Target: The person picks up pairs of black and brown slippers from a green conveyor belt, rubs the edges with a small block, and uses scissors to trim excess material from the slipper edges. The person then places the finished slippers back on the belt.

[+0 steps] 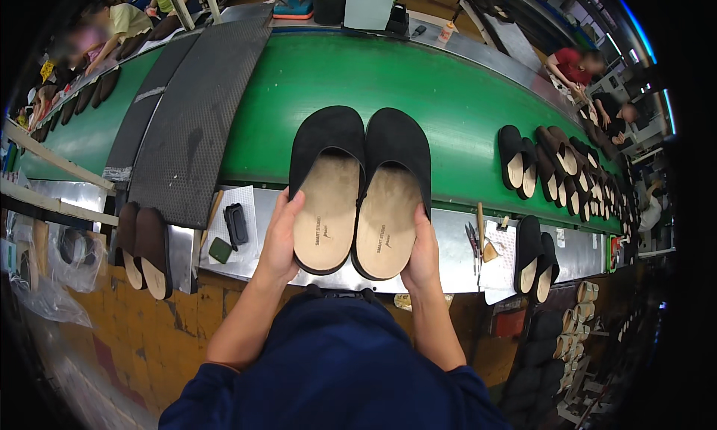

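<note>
Clogs (326, 195) look matt, suede-like — belt (441, 109) smooth, glossy; mat (198, 112) rough-textured; bench (454, 243) shiny metal.

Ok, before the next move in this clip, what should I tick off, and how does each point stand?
1. Left grip holding the left black clog: ok, at its outer side near the heel.
2. Right grip holding the right black clog: ok, likewise.
3. Pair aligned: ok, side by side, toes pointing away from the person.
4. Insoles facing up with print showing: ok, both.
5. Undersides free of flaws: cannot tell, they face away.
6. Held pair apart from the brown clogs at left: ok, a gap shows.
</note>
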The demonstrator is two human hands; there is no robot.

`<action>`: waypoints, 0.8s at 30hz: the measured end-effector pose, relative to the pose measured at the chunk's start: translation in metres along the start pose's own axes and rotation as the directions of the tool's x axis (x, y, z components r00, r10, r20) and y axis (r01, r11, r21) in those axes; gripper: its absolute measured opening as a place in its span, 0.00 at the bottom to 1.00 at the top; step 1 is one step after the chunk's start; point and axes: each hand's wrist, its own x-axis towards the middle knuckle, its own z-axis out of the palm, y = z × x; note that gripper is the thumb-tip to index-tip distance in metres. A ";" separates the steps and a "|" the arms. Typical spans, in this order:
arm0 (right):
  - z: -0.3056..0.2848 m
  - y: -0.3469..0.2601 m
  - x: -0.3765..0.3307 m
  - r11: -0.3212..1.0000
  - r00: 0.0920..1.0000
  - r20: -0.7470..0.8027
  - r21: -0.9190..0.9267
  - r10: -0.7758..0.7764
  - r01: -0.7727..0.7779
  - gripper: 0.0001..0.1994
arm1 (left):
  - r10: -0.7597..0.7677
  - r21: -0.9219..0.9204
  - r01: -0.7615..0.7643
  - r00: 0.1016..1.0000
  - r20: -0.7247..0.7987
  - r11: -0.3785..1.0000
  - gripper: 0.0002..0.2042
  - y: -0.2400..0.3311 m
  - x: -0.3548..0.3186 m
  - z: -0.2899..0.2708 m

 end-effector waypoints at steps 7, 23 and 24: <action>0.000 -0.010 0.008 0.998 0.999 0.015 0.047 0.042 -0.043 0.24 | 0.016 -0.025 -0.016 1.000 -0.002 1.000 0.18 0.001 0.005 0.009; -0.002 -0.025 0.015 0.983 0.989 0.076 0.126 0.128 -0.137 0.27 | -0.045 -0.038 0.046 0.999 0.025 0.998 0.22 0.014 0.007 0.030; -0.003 -0.025 0.016 0.981 0.988 0.078 0.131 0.134 -0.143 0.27 | -0.040 -0.031 0.040 0.999 0.016 0.999 0.22 0.015 0.006 0.033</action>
